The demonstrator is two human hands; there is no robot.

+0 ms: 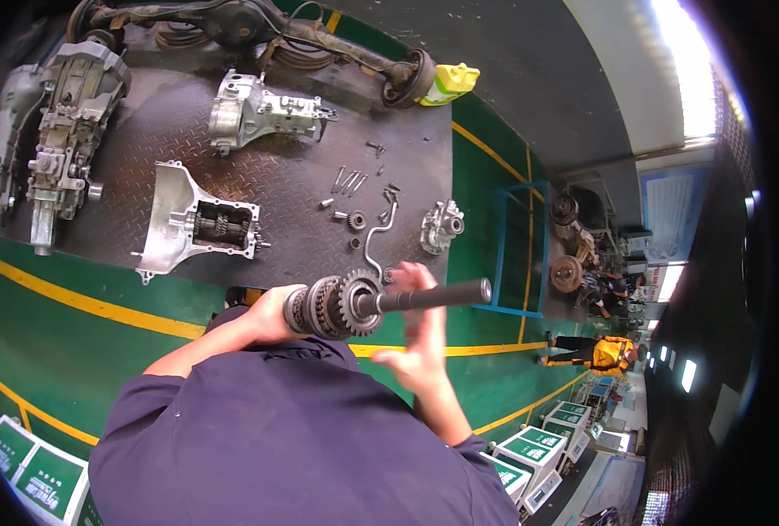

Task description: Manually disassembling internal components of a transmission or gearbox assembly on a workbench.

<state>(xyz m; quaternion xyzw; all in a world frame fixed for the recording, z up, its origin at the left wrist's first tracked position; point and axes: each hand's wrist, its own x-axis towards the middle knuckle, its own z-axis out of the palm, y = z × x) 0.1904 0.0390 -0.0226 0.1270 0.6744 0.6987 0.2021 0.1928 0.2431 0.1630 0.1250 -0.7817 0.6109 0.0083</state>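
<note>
A metal gear shaft [361, 302] with several toothed gears and a long dark plain end lies crosswise in front of my chest, its plain end pointing right. My left hand [276, 316] is wrapped round its left end, behind the gears. Beside the plain end is my right hand [423, 351], slightly blurred, with thumb and fingers spread; the shaft passes in front of it and partly hides it. Just beyond, on the table, are a bent rod [374, 238], a small loose gear [356, 221] and several bolts [351, 181].
The dark steel-plate table [157, 114] carries an opened gearbox housing [163, 230], a second housing [239, 112], a whole gearbox [70, 131], a small casting [442, 226] and an axle [319, 37]. A yellow-green container [453, 83] stands by its corner. Someone in yellow [611, 353] is farther right.
</note>
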